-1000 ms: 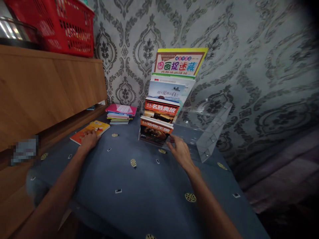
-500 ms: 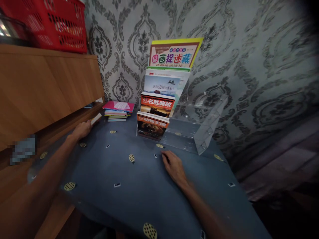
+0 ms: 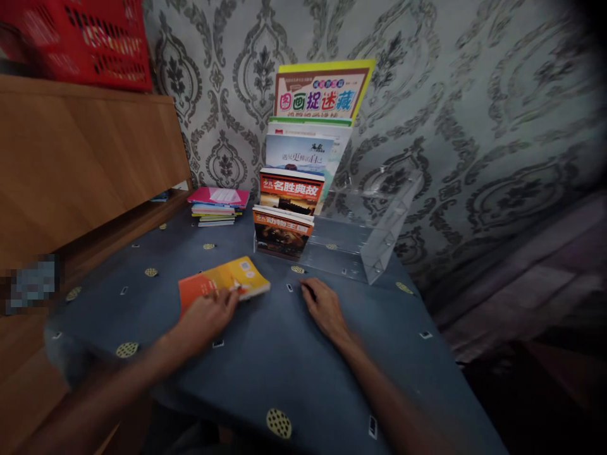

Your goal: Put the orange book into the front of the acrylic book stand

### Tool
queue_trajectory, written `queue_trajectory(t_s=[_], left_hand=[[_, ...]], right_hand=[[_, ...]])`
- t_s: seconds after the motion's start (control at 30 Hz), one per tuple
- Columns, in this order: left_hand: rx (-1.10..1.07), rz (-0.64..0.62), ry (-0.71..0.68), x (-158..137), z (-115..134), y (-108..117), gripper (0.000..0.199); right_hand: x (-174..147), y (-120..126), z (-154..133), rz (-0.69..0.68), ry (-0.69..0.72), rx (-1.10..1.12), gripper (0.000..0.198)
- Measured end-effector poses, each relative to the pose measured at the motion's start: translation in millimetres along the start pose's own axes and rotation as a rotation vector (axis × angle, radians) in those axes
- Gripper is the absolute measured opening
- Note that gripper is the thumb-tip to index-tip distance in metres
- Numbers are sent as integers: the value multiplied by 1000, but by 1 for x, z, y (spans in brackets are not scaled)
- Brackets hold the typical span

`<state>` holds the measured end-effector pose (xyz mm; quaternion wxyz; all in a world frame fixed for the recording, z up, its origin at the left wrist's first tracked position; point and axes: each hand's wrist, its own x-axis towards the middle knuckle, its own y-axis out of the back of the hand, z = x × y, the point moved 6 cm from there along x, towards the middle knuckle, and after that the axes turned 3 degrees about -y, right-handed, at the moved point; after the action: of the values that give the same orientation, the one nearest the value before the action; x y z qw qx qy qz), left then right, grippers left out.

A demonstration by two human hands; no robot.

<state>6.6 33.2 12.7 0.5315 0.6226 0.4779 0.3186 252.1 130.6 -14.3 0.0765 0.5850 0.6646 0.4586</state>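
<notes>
My left hand (image 3: 208, 319) grips an orange and yellow paperback book (image 3: 237, 278) by its near edge, over the table just left of the middle. The fingers cover part of the cover. Resting on the tablecloth to the right, my right hand (image 3: 325, 306) is loosely curved, its thumb and forefinger apart and nothing between them. Beyond it stands a clear plastic display rack (image 3: 379, 243). In the rack's left part, books rise in tiers, with a book with a lion cover (image 3: 282, 237) lowest and a yellow-edged picture book (image 3: 322, 95) at the back.
A pile of thin books (image 3: 218, 205) with a pink one on top lies at the back left. A wooden cabinet (image 3: 90, 151) borders the table's left side, carrying a red plastic basket (image 3: 104, 47). The blue patterned tablecloth (image 3: 256, 366) reaches the front edge.
My left hand has come from beside the cabinet toward the middle of the table, bringing the book with it. The book's orange and yellow cover now shows. My right hand stays in place.
</notes>
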Motion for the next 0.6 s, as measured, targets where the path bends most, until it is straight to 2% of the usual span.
queue_trajectory(t_s=[0.07,0.17,0.27,0.33,0.5,0.6], left_hand=[[11,140,-144,-15,39,-7,50],[-78,296,-238,-31,61,-12,46],[-197,328,-249,-29,54,-7,33],[-260,337,-242,-21,46,-1,32],[-314,325,-259,9,42,-2,33],[-408,321,-300,22,40,-8,38]], right_hand=[[-1,2,1,14,-27,37,29],[-2,4,-1,32,-52,71,30],[-3,2,-16,31,-20,89,30],[-3,-4,-36,3,27,110,30],[-5,-39,-105,-200,216,157,34],[-3,-58,-128,-269,257,179,40]])
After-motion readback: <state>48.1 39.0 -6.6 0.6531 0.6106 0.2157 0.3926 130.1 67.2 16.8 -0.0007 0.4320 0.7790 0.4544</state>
